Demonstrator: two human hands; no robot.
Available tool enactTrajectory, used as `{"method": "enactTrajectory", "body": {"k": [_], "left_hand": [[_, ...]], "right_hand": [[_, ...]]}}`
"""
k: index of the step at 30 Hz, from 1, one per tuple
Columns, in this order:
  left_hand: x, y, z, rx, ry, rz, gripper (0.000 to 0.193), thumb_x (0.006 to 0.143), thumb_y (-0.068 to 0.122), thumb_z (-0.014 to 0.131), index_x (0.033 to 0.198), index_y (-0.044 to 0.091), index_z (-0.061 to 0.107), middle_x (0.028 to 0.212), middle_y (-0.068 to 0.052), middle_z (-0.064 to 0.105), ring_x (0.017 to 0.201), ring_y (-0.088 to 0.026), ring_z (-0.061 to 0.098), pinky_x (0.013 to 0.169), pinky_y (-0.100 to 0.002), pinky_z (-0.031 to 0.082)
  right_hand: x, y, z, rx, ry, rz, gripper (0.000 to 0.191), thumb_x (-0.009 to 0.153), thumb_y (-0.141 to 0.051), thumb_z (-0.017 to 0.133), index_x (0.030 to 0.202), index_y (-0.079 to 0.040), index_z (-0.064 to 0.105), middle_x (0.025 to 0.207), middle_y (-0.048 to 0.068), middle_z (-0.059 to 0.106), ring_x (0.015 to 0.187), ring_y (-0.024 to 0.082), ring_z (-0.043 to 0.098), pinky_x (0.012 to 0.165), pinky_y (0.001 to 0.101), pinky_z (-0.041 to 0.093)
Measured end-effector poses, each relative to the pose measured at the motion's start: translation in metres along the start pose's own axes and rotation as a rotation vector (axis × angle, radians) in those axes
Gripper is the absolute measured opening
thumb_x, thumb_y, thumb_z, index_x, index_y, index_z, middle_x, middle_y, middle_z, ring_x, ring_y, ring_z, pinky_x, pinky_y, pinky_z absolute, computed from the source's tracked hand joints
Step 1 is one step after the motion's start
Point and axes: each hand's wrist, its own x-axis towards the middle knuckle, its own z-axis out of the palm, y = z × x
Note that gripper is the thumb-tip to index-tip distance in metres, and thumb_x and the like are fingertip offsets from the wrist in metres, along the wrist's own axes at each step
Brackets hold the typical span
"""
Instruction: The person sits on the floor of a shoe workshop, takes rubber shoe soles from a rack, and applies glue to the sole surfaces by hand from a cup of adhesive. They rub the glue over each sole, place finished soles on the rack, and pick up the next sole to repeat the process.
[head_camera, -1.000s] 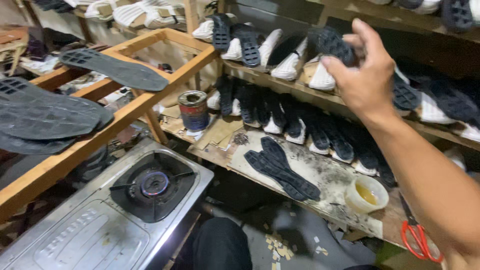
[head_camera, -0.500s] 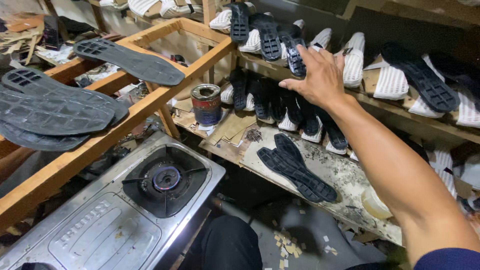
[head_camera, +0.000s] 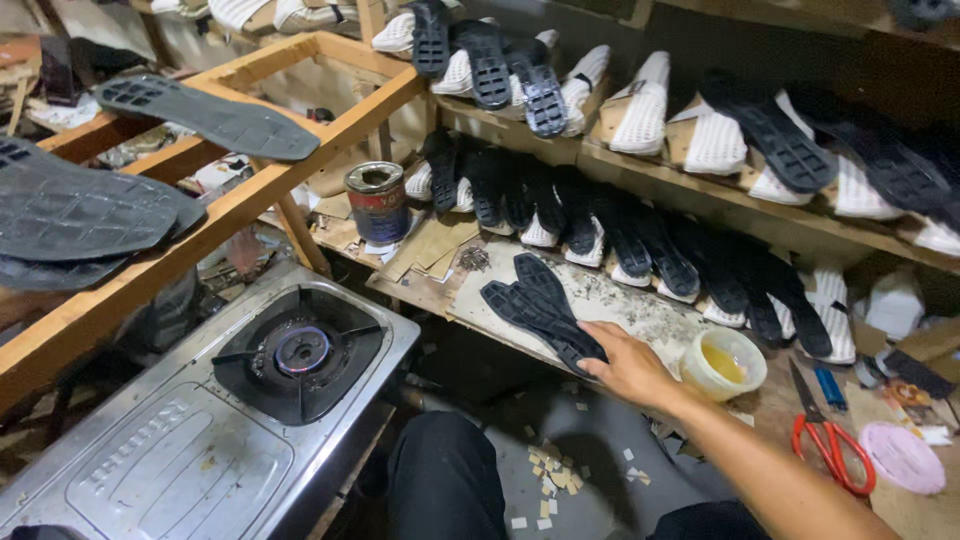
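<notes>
— Where is the right hand (head_camera: 628, 366)?

— Low on the counter (head_camera: 640, 312), just left of the yellow glue cup (head_camera: 722, 362), forearm coming in from the lower right, palm down.

— And the black soles (head_camera: 540, 308)?

— Two, overlapped, lying up and to the left of the hand; their long axis runs from upper left down to the fingertips, which touch the near ends.

— Gripping?

— Fingers lie loosely spread on them, not clamped (the left hand is out of sight).
</notes>
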Motion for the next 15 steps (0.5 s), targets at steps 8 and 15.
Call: {"method": "enactTrajectory", "body": {"k": [8, 15], "left_hand": [[0.024, -0.011, 0.000, -0.036, 0.082, 0.144, 0.051, 0.093, 0.035, 0.058, 0.136, 0.009, 0.052, 0.110, -0.015, 0.070, 0.095, -0.030, 0.070, 0.078, -0.049, 0.058], [0.006, 0.012, -0.045, 0.008, 0.385, 0.406, 0.042, 0.095, 0.029, 0.059, 0.125, 0.000, 0.061, 0.099, -0.016, 0.071, 0.085, -0.029, 0.069, 0.069, -0.046, 0.056]], "right_hand": [[-0.069, 0.003, -0.003, 0.245, 0.434, -0.107, 0.063, 0.079, -0.024, 0.079, 0.134, 0.000, 0.059, 0.130, 0.021, 0.064, 0.117, 0.035, 0.064, 0.097, 0.0402, 0.051], [-0.194, -0.007, 0.080, 0.160, 0.165, -0.451, 0.058, 0.077, -0.028, 0.084, 0.126, -0.001, 0.068, 0.124, 0.020, 0.067, 0.111, 0.036, 0.069, 0.090, 0.0452, 0.054]]}}
